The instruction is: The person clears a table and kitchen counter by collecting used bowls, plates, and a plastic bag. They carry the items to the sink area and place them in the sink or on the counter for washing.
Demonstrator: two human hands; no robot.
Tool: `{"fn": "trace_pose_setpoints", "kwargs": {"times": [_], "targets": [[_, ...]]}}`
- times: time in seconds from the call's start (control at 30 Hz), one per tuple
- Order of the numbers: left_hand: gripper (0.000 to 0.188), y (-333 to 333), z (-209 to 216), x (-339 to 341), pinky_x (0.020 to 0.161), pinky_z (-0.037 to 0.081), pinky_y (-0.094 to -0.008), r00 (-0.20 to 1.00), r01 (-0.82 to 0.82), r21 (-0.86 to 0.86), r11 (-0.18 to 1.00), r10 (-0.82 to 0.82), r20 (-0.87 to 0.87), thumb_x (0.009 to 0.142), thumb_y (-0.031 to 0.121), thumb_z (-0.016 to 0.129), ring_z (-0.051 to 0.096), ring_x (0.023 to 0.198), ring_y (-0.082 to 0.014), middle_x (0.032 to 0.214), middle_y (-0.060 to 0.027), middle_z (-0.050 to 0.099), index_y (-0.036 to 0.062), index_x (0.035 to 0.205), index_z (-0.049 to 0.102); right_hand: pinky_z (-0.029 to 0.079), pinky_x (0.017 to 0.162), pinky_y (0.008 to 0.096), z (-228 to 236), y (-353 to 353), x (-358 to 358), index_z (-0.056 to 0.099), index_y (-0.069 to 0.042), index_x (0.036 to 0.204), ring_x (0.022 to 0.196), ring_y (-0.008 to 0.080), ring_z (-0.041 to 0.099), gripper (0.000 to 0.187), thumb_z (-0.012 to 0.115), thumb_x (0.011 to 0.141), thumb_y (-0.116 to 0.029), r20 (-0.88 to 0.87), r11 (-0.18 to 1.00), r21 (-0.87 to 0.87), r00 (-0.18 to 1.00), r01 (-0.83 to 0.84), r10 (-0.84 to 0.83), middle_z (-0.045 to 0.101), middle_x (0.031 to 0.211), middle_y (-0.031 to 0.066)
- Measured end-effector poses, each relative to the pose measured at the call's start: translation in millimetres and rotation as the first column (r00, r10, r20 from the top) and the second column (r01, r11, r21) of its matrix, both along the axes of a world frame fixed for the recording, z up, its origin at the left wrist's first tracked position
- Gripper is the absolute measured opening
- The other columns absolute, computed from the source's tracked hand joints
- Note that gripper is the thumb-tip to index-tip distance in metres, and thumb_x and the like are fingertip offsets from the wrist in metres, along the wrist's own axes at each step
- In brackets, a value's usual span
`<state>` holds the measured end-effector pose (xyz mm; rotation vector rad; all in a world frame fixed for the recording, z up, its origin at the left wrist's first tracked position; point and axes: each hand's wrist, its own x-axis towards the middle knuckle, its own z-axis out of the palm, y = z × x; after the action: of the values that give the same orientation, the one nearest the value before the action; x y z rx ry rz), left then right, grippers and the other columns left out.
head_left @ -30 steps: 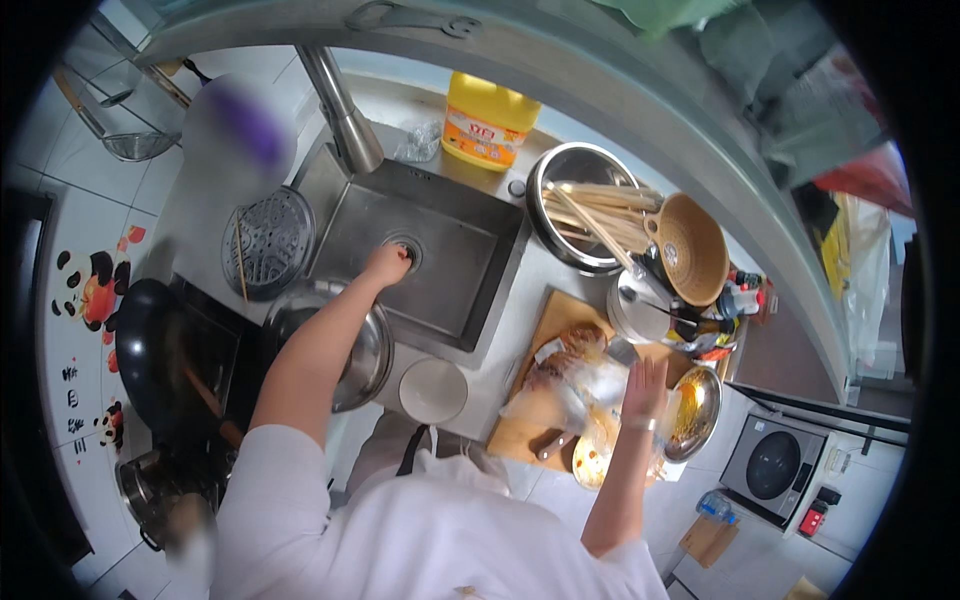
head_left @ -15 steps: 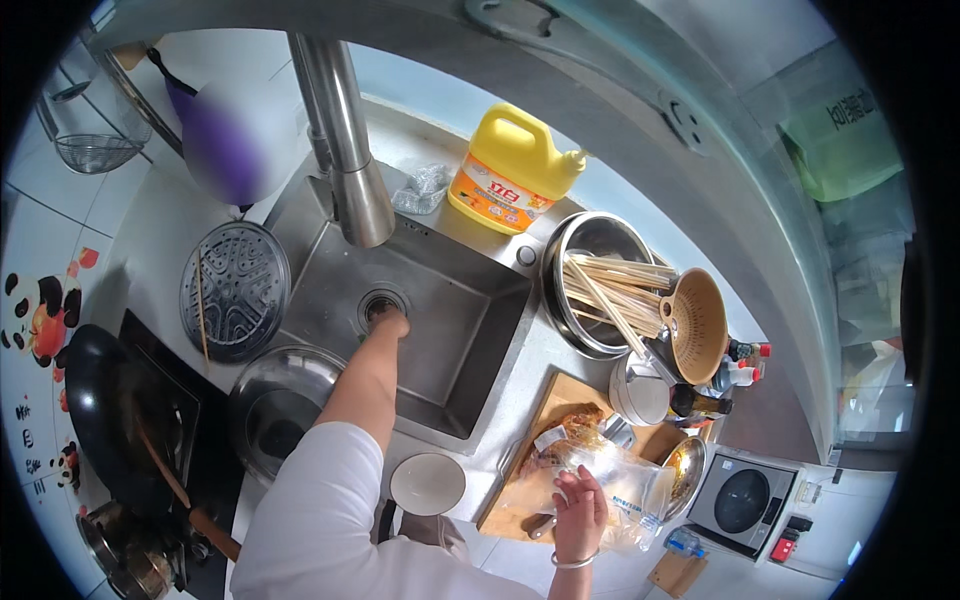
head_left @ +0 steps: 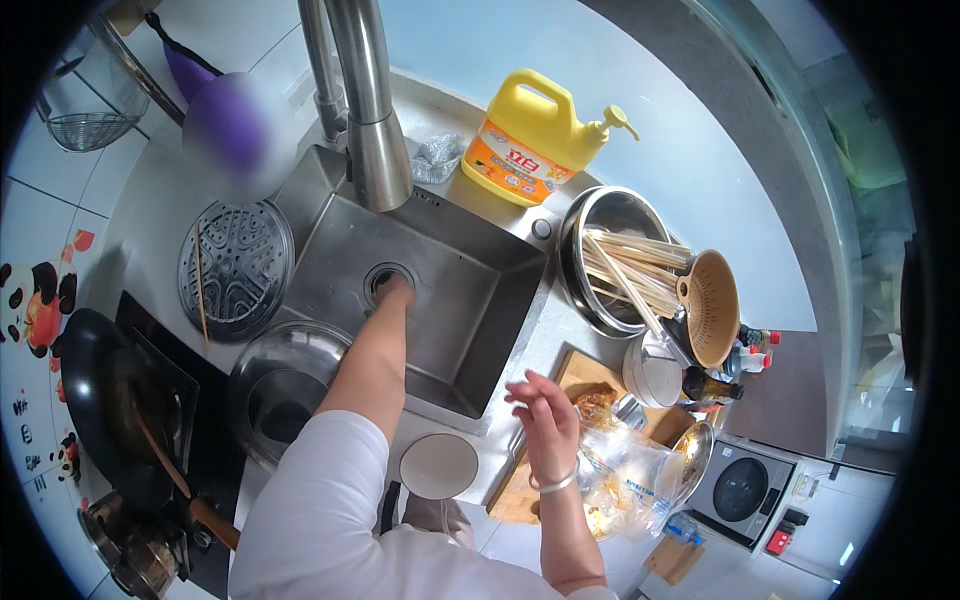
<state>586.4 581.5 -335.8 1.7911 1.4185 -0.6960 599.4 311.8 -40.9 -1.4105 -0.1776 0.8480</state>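
My left hand (head_left: 394, 292) reaches down into the steel sink (head_left: 455, 265) at its drain (head_left: 388, 278). Its fingers are hidden in the drain opening, so what they touch does not show. My right hand (head_left: 550, 420), a white bangle on its wrist, is raised between the sink's near right corner and the wooden cutting board (head_left: 515, 490). Its fingers are loosely bent and apart, with nothing in them. On the board lie browned food (head_left: 597, 396) and a clear plastic bag (head_left: 630, 475). The steel faucet (head_left: 380, 160) stands over the sink's far left part.
Right of the sink stand a yellow jug (head_left: 525, 140) and steel bowls (head_left: 570, 265) with chopsticks (head_left: 635, 265) and a tan strainer (head_left: 712, 310). Left are a perforated steamer plate (head_left: 236, 270), a steel lid (head_left: 330, 345) and a black wok (head_left: 100, 400). A white bowl (head_left: 440, 466) sits near me.
My right hand has moved up and left, from over the plastic bag toward the sink. My left hand stays at the drain. The whole view has shifted slightly.
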Motion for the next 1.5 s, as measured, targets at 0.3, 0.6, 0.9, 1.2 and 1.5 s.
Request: {"fn": "trace_pose_setpoints", "kwargs": {"times": [0.3, 0.6, 0.9, 1.2, 1.5], "targets": [[0.041, 7.8, 57.8, -8.6, 0.087, 0.046, -0.0377, 0.986, 0.062, 0.151, 0.987, -0.084, 0.145, 0.071, 0.026, 0.068, 0.058, 0.103, -0.0295, 0.112, -0.0165, 0.059, 0.0040, 0.105, 0.061, 0.043, 0.071, 0.0219, -26.7, 48.3, 10.8, 0.054, -0.003, 0.114, 0.086, 0.0121, 0.059, 0.027, 0.053, 0.089, -0.015, 0.125, 0.995, -0.039, 0.988, -0.090, 0.094, 0.064, 0.098, 0.0058], [0.025, -12.0, 151.6, -26.9, 0.070, 0.049, -0.0332, 0.802, 0.215, 0.122, 0.969, -0.246, 0.545, 0.056, 0.020, 0.079, 0.064, 0.074, -0.0215, 0.075, -0.0079, 0.066, 0.0081, 0.073, 0.065, 0.047, 0.075, 0.0237, 56.8, -63.6, 9.0, 0.055, -0.001, 0.109, 0.086, 0.0110, 0.058, 0.023, 0.051, 0.087, 0.000, 0.393, 0.997, -0.072, 0.919, 0.042, -0.010, 0.062, 0.097, 0.0069], [0.021, -68.3, 260.8, -50.5, 0.059, 0.046, -0.0279, 0.569, 0.306, 0.235, 0.922, -0.376, 0.731, 0.064, 0.012, 0.075, 0.058, 0.063, -0.0149, 0.068, -0.0048, 0.061, 0.0040, 0.073, 0.058, 0.042, 0.086, 0.0380, 104.3, -275.2, 45.3, 0.050, -0.003, 0.117, 0.104, 0.0314, 0.051, 0.045, 0.066, 0.076, -0.013, 0.864, 0.643, -0.481, 0.447, 0.596, 0.231, 0.054, 0.113, 0.0164], [0.021, -130.8, 298.7, -51.9, 0.060, 0.045, -0.0263, 0.603, 0.367, 0.247, 0.897, -0.431, 0.672, 0.065, 0.013, 0.074, 0.057, 0.064, -0.0132, 0.068, -0.0032, 0.060, 0.0042, 0.074, 0.057, 0.048, 0.066, 0.0250, 50.2, -293.7, 78.4, 0.048, -0.002, 0.120, 0.074, 0.0161, 0.060, 0.047, 0.056, 0.074, 0.003, 0.693, 0.849, -0.401, 0.720, 0.345, 0.036, 0.064, 0.092, 0.0099], [0.025, -142.8, 330.9, -65.8, 0.060, 0.044, -0.0263, 0.572, 0.351, 0.320, 0.880, -0.472, 0.671, 0.064, 0.013, 0.075, 0.056, 0.065, -0.0127, 0.070, -0.0025, 0.059, 0.0044, 0.076, 0.055, 0.039, 0.053, 0.0192, 166.4, -143.5, 69.1, 0.060, -0.005, 0.110, 0.056, 0.0046, 0.045, 0.047, 0.038, 0.072, 0.012, 0.781, 0.996, -0.077, 0.618, -0.052, 0.093, 0.061, 0.086, 0.0019]]}}
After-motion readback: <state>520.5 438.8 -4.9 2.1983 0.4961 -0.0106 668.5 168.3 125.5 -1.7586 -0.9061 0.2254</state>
